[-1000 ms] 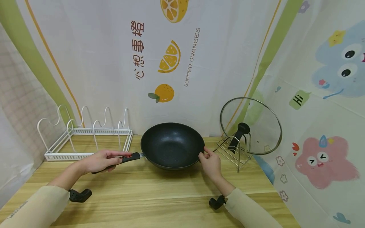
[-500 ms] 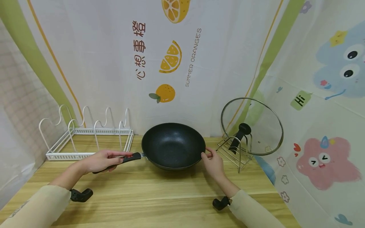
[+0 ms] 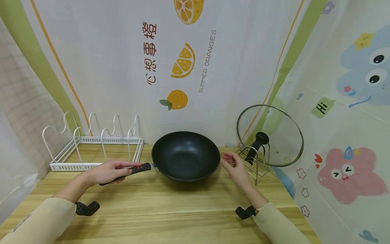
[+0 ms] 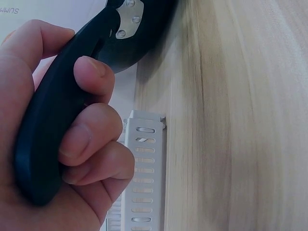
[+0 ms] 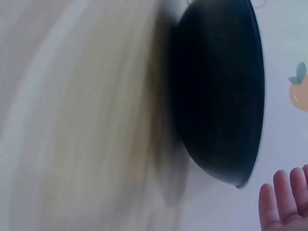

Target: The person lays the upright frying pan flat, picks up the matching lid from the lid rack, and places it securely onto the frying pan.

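Note:
A black wok (image 3: pixel 186 156) sits at the back of the wooden table, its hollow facing the head camera. My left hand (image 3: pixel 105 173) grips the wok's black handle (image 4: pixel 53 106); in the left wrist view the fingers (image 4: pixel 94 130) curl round it from beneath. Beside the wok's right rim is my right hand (image 3: pixel 236 167), holding nothing. The right wrist view has its fingers (image 5: pixel 286 197) nearly straight, a gap away from the wok's rim (image 5: pixel 240 185).
Left of the wok stands a white wire rack (image 3: pixel 73 166). A glass lid (image 3: pixel 280 135) with a black knob leans in a small metal wire stand (image 3: pixel 256 166) on the right, close behind my right hand. A printed curtain (image 3: pixel 122 67) hangs behind the table (image 3: pixel 170 217).
My right hand has let go of the wok's right rim and drawn away to the right. The left hand and the wok stay put, apart from a slight shift of the head view.

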`<state>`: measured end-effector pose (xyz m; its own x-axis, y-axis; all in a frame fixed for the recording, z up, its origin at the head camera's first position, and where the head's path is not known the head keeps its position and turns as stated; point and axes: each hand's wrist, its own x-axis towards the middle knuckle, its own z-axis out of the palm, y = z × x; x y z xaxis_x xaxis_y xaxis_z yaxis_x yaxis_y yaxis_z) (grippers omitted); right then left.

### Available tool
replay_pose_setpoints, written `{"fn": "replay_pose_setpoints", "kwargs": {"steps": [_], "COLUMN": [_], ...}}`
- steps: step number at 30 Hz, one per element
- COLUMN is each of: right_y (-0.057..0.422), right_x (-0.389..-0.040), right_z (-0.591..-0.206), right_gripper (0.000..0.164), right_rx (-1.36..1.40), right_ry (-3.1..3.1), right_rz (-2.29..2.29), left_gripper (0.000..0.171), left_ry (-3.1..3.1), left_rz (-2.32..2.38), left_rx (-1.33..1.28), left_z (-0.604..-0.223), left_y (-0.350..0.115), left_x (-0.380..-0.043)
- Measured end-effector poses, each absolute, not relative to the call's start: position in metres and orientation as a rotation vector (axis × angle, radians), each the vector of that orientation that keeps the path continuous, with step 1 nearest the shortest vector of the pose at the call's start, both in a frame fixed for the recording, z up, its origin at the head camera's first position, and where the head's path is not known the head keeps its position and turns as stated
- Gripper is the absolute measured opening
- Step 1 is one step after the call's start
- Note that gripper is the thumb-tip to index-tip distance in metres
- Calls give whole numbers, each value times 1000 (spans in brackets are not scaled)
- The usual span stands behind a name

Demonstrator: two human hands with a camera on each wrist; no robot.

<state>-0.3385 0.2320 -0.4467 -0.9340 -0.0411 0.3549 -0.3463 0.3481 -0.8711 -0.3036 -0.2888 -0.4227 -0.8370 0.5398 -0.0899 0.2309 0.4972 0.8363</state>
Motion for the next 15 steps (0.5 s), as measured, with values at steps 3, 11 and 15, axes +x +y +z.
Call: {"fn": "replay_pose_setpoints", "kwargs": {"steps": [3,11,15], "right_y": [239,264,278], "right_x": [-340,-341,-339], "right_z": [-441,-417,-404], "right_gripper": [41,41,42], "right_rx": [369,354,305], "right_ry": [-2296,-2261,-2255], "right_rz": [1608,1592,1579], "left_gripper": [47,47,47], "left_ry": [2407,2412,2418], "left_rz": [1271,1276,1267], "left_rx": [650,654,654], "left_z": [-423,-424,-424], "left_y": [-289,-290,-290], "left_x": [-304,-304,-304]}}
